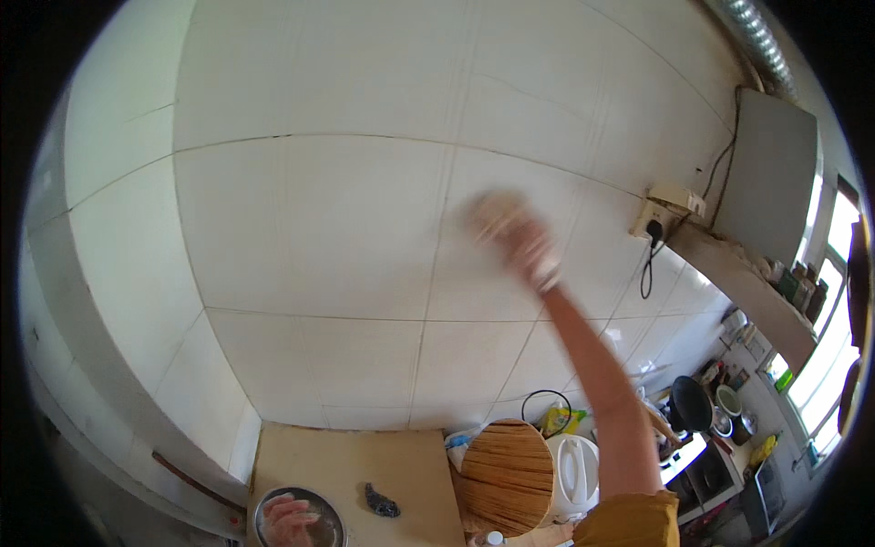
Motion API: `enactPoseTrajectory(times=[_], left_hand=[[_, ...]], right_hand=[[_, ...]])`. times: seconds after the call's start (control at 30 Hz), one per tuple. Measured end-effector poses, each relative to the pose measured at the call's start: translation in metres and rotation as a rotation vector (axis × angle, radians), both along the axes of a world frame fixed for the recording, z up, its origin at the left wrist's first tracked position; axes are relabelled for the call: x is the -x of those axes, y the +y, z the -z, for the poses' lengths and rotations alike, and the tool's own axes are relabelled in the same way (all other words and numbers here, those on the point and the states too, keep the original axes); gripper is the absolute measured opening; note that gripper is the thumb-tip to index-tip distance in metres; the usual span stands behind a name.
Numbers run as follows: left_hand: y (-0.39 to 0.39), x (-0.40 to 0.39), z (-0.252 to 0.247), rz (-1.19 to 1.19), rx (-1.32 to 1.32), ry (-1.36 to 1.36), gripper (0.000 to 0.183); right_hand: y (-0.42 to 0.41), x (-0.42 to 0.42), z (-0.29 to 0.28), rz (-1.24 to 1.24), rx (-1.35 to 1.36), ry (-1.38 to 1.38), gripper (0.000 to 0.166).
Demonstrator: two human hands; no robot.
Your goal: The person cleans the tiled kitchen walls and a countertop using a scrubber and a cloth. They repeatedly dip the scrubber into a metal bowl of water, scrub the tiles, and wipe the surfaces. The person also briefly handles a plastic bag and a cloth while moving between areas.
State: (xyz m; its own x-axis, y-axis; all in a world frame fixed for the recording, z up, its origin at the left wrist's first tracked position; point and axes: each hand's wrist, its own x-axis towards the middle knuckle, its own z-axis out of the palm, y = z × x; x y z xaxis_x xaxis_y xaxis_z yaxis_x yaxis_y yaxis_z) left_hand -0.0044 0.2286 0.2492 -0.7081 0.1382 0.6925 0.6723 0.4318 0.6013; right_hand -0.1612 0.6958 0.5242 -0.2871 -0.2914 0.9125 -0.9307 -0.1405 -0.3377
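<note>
My right hand (513,232), in a thin clear plastic glove, is raised against or close in front of the white tiled wall (362,225). It is motion-blurred, so whether it holds something cannot be told. My left hand is out of view. On the tan counter (410,472) below stands a round metal bowl (335,513) with pink gloves or similar pink pieces (290,519) in it. A small dark, crumpled thing (381,501) lies to the right of the bowl.
A round wooden slatted lid or board (509,478) stands beside a white lidded appliance (574,472). A wall socket (649,222) with a black plug is at right, near the shelf (738,287) and grey range hood (765,171). A dark wok (690,403) is at lower right.
</note>
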Motion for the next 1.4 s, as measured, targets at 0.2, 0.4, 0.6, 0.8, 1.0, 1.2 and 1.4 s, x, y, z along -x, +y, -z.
enactPoseTrajectory(times=[0.2, 0.4, 0.6, 0.8, 1.0, 1.2, 1.4], left_hand=[[-0.009, 0.003, -0.003, 0.072, -0.459, -0.079, 0.011], [0.068, 0.037, -0.026, 0.104, -0.272, 0.15, 0.005], [0.01, 0.008, 0.02, 0.022, -0.025, 0.238, 0.005], [-0.075, -0.009, 0.057, -0.063, -0.08, 0.157, 0.023], [0.034, 0.01, -0.022, 0.357, 0.014, 0.218, 0.023], [0.054, 0.001, 0.001, 0.229, 0.061, 0.007, 0.021], [0.049, -0.002, 0.012, 0.188, 0.06, 0.0, 0.02]], right_hand=[[0.057, 0.031, -0.201, 2.17, -0.004, 0.401, 0.046], [-0.107, 0.15, 0.042, 1.756, -0.902, 1.043, 0.043], [-0.059, 0.052, -0.021, 0.103, -0.332, 0.032, 0.046], [0.06, 0.064, -0.196, 1.766, 0.11, 0.422, 0.052], [-0.067, 0.083, -0.084, 1.497, -0.411, 0.973, 0.045], [0.151, 0.006, -0.145, 1.085, 0.032, 0.616, 0.045], [0.15, 0.027, -0.11, 0.652, 0.706, 0.356, 0.038]])
